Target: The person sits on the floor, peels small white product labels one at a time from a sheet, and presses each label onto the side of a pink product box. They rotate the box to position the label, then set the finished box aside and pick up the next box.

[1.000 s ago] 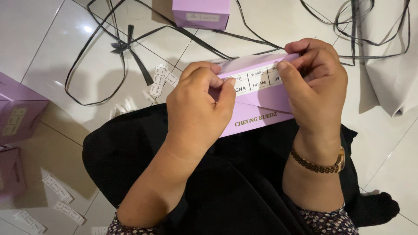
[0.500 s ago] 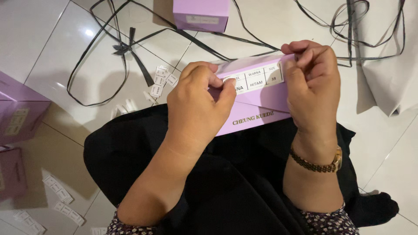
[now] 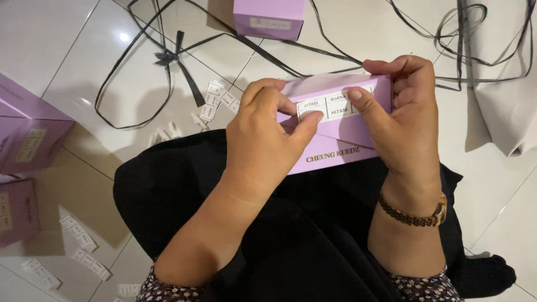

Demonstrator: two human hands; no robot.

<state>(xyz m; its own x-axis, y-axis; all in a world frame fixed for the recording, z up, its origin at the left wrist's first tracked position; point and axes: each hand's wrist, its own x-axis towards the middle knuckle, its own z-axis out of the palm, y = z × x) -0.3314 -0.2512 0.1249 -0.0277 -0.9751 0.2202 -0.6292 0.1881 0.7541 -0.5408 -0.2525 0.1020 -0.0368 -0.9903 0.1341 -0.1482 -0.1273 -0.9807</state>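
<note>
While the lilac box (image 3: 341, 131) rests on the black-clad lap (image 3: 268, 223) closest to the camera, I judge the labelling of it to be nearly done. I see the left hand (image 3: 263, 145) curled around the near left end of the box, its thumb pressed flat on the left part of a white label (image 3: 330, 107) that lies along the box's narrow upper face. My view has the right hand (image 3: 405, 120), a gold-coloured bracelet (image 3: 414, 215) at its wrist, clasped around the right end, fingers hooked over the far edge and the thumb bearing down on the right part of the same label. Both hands are closed in a grip on the box, and the label appears to lie flat and straight, so what remains, as I read it, is only the last smoothing and setting the box aside.

Just beyond the lap, small white label strips (image 3: 215, 98) lie scattered on the pale tiled floor (image 3: 67, 50), and more strips (image 3: 84, 246) lie at the near left. I take these as stock not yet used, or peeled backing; I cannot tell which.

To the left edge stand two more lilac boxes (image 3: 25, 140), each showing a pale label on its side, which suggests finished pieces. Farther off, black ribbon (image 3: 168, 56) loops across the tiles, another lilac box (image 3: 268, 19) stands at the top, and grey paper (image 3: 503, 112) lies at the far right.
</note>
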